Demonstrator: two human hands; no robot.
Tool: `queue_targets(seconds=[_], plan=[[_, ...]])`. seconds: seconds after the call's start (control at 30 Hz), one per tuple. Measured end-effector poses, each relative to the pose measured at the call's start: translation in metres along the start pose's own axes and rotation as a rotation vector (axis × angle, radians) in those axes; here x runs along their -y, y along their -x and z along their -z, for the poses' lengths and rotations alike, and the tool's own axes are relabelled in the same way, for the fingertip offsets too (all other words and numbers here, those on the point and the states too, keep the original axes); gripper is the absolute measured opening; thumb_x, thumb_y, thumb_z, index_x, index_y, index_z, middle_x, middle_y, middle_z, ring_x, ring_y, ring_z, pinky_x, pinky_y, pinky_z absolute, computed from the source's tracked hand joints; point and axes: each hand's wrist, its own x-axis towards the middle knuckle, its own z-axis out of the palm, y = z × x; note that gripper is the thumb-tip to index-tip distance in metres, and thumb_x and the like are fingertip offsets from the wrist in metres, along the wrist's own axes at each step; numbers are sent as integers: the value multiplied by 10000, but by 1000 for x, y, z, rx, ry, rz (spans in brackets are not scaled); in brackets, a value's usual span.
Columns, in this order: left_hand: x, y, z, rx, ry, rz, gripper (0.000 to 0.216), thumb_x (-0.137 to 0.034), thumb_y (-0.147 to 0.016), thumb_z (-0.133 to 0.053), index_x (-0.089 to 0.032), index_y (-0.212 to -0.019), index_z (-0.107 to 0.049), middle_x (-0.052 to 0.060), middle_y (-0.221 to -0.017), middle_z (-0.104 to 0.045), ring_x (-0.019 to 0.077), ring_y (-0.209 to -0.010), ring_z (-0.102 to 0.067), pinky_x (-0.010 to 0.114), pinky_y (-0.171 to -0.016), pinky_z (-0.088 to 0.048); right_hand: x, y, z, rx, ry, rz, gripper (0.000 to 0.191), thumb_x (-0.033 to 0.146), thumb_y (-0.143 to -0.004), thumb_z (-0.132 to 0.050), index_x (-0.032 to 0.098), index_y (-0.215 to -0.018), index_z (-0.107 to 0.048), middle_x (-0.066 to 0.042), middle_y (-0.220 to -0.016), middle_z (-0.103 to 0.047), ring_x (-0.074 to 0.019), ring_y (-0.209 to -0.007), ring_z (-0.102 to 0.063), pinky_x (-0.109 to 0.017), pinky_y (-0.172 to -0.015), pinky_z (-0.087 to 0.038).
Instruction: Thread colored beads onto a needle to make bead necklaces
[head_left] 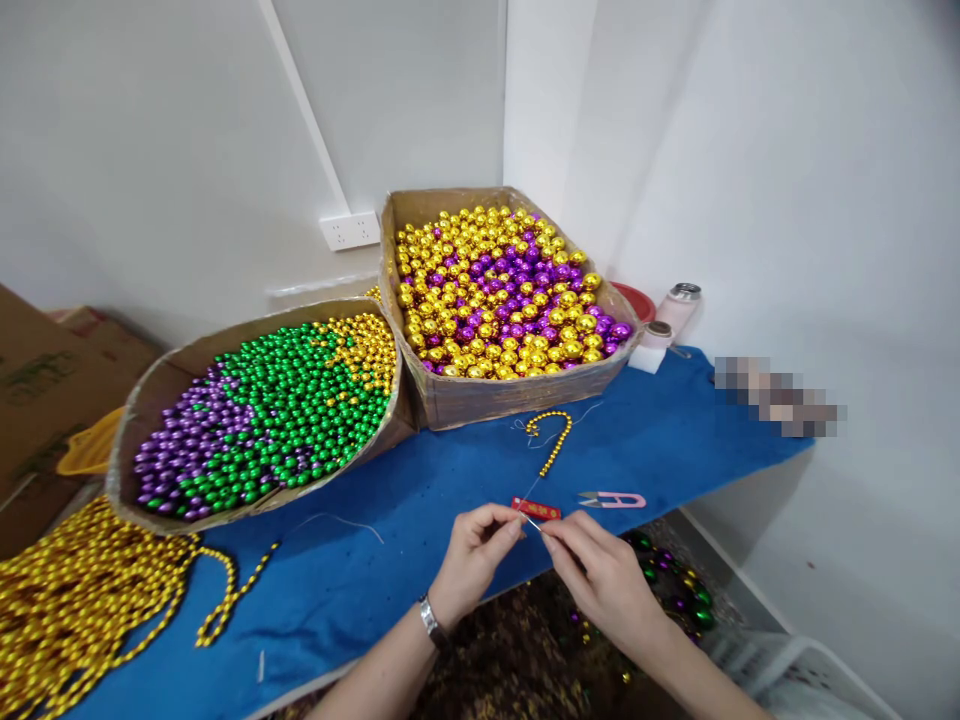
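My right hand [609, 578] pinches a thin silvery needle [533, 524] between thumb and fingertips. My left hand [475, 552], with a metal watch at the wrist, is closed at the needle's other end, where a fine thread comes out of the fingertips. That thread runs up to a short string of small gold beads [556, 452], lying curved like a hook on the blue cloth [450, 470]. Just behind the fingertips lies a small red packet [546, 511], partly hidden by them. Thread snips with a pink handle [628, 500] rest to the right of it.
A cardboard box [517, 398] of large gold and purple balls stands at the back. Left of it, another box [262, 505] holds small purple, green and gold beads. Gold bead strands [82, 600] pile at the left. A pink bottle [679, 310] stands back right.
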Motion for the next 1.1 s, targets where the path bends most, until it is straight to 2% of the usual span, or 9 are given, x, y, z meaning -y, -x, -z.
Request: queue_targets(seconds=[0.4,0.67,0.87,1.1], plan=[[-1,-1,-1,-4,98,58,220,-355,-770,-650,-155,-839,-713,42,-771,-695,140,-701,-568,241,-681,-439,0,0,-2,51,11,9,201,235,-927,-407,227,-948,-606,-44,-834,-626,-151,-764,-624,-243,-666,-485],[-7,-5,-3,-19,134,88,255,-391,-740,-663,-137,-760,-675,8,-663,-626,105,-605,-503,215,-585,-395,2,-3,-3,37,61,49,206,241,-925,-409,229,-944,-613,-42,-836,-635,-149,-762,-631,-236,-666,-492],[-7,-18,-2,-26,-193,-49,212,-330,-783,-578,-151,-679,-627,-14,-619,-584,110,-576,-484,216,-563,-371,0,-4,-7,83,218,80,263,231,-932,-366,229,-975,-625,-44,-823,-630,-128,-682,-623,-219,-624,-484],[-10,-18,1,-13,-710,-354,192,-221,-856,-483,-187,-742,-634,30,-747,-644,163,-746,-530,295,-737,-380,-5,-5,-9,138,205,71,267,226,-927,-356,219,-929,-623,-45,-823,-624,-139,-675,-627,-226,-601,-483]])
